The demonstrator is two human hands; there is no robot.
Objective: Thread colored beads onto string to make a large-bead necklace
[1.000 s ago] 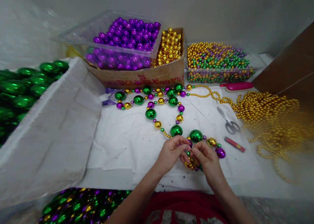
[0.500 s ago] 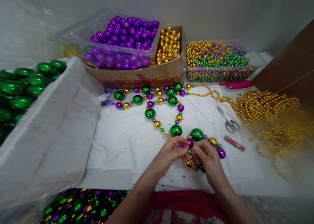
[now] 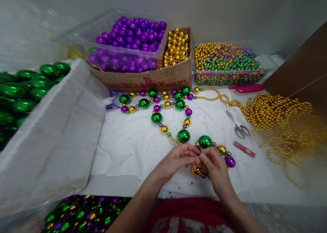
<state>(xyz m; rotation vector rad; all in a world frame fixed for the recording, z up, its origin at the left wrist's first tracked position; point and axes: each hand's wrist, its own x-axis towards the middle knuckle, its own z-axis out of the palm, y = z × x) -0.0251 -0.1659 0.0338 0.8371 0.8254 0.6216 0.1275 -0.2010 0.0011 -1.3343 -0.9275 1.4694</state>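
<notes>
Grip on both sides is a tight fingertip pinch: the left hand (image 3: 177,159) and the right hand (image 3: 216,166) meet fingertip to fingertip over the near end of the bead strand (image 3: 183,136), each closed on it. A small purple bead shows just above the pinch, and a cluster of little gold beads shows under the right hand. Whether thread or bead sits between the fingertips is too small to tell.

The strand lies on a white cloth (image 3: 127,148) spread over the bench (image 3: 112,188) — big green balls spaced with gold and purple ones. It runs from the hands toward the far edge of the cloth, where it doubles into 2 rows just in front of a cardboard box (image 3: 153,79).

That box holds gold balls (image 3: 176,47), and a clear tub of purple balls (image 3: 127,42) rests on its left part. Just right of the box stands a second clear tub (image 3: 227,67) filled with small gold, green and purple beads, with a pink object (image 3: 246,89) in front of it.

Scissors (image 3: 238,126) and a small red object (image 3: 244,149) lie on the cloth to the right of the hands. Beyond them sprawls a heap of gold bead strings (image 3: 281,120), 1 string trailing back to the strand's far end. At left, a white box (image 3: 51,134) holds large green balls (image 3: 22,90) — and mixed beads (image 3: 84,214) show at the lower left edge.
</notes>
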